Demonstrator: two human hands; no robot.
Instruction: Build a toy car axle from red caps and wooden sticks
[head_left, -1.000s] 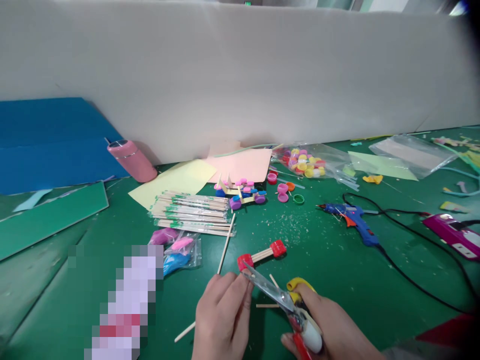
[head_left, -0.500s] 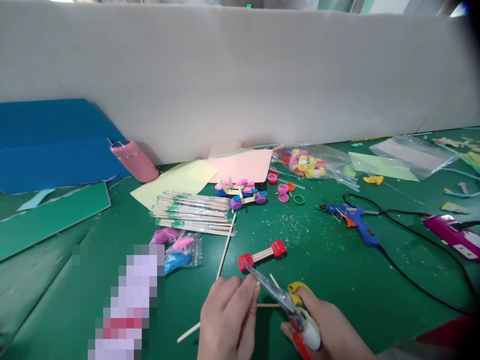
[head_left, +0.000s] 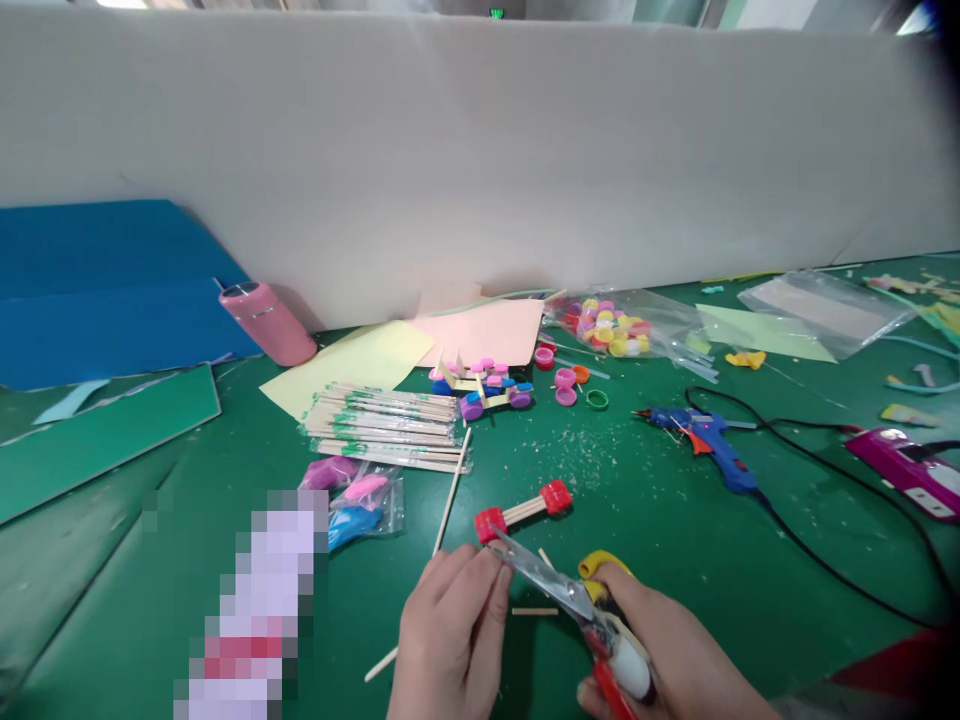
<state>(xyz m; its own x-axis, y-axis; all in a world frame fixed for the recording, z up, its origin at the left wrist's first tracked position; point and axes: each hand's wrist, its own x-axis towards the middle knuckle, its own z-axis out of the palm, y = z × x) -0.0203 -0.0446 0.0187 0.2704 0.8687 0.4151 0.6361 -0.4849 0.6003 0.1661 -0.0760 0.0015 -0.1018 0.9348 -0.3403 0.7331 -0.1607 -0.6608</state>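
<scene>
On the green table (head_left: 667, 530), near side: thin stick (head_left: 381, 664), apparently in the left hand (head_left: 446, 625), one end jutting out left of the palm.
Left hand: closed, fingertips pinched together; far end of the stick not clearly visible.
Right hand (head_left: 667, 640): curled round the scissors (head_left: 576, 592), thumb at the yellow loop; handles parted somewhat.
Blades: aimed up and left, tips at the left fingertips, near the red-ended bundle (head_left: 523, 511); gap between edges too small to tell.
Cut (judgement): best made deeper toward the pivot, square across, fingertips drawn back from the edges.
Length: worth checking against the short piece (head_left: 535, 611) beside the blades.
Clearance: better with the bundle slid away from the tips.
</scene>
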